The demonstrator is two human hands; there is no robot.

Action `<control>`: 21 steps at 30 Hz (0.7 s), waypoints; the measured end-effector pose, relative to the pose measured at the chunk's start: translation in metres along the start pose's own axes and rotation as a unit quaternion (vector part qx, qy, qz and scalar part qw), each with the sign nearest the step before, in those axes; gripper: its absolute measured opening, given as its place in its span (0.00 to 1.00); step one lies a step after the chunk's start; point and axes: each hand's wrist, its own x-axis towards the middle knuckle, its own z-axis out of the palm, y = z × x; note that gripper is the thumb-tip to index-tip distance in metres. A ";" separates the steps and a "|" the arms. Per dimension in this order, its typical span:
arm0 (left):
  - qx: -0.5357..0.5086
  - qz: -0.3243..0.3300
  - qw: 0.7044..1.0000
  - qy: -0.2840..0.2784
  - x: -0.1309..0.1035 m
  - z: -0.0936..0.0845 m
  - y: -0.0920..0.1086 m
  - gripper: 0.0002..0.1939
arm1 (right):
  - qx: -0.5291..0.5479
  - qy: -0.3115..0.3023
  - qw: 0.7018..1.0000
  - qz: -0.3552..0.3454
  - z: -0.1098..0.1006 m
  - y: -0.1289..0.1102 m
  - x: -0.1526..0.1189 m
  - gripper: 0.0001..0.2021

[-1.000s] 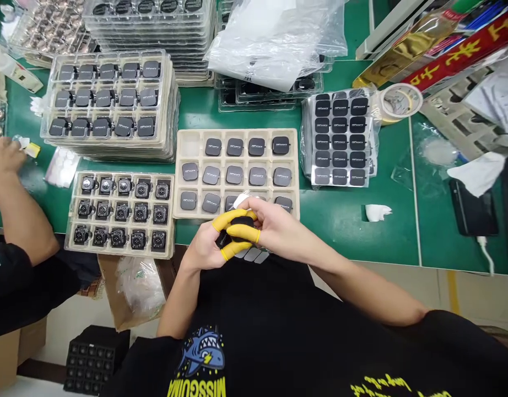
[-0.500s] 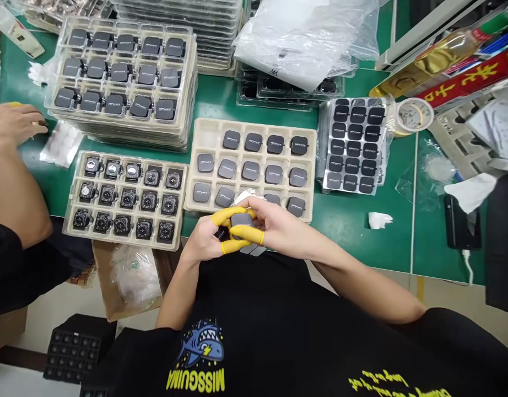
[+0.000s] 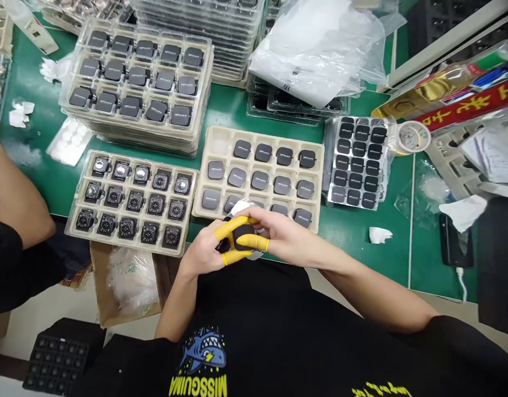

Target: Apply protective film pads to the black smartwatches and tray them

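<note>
My left hand (image 3: 206,247) and my right hand (image 3: 282,234), both with yellow finger cots, close around a dark square smartwatch (image 3: 242,236) in front of my body. My right thumb lies across its face, and my left fingers grip its edges. A scrap of white tissue (image 3: 242,206) sticks up behind my right fingers; whether it is held is unclear. A thin grey piece (image 3: 256,255) shows below the watch. Just beyond my hands is a beige tray (image 3: 219,141) of smartwatches with dark covers, its far-left compartment bare.
A second tray (image 3: 132,242) holds smartwatches back side up. Behind it stands a tall tray stack (image 3: 152,144). Sheets of dark square stickers (image 3: 355,162), a tape roll (image 3: 413,137) and a charging phone (image 3: 456,242) are at right. A co-worker's arm (image 3: 18,193) rests at left.
The watch has been tilted in my hands, its face now looking darker. The whole view has shifted slightly, and the co-worker's hand has moved left, mostly out of view.
</note>
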 end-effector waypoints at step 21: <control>-0.177 -0.048 0.983 0.013 -0.039 -0.022 0.020 0.33 | -0.486 0.273 0.824 -0.109 -0.073 0.000 0.167 0.26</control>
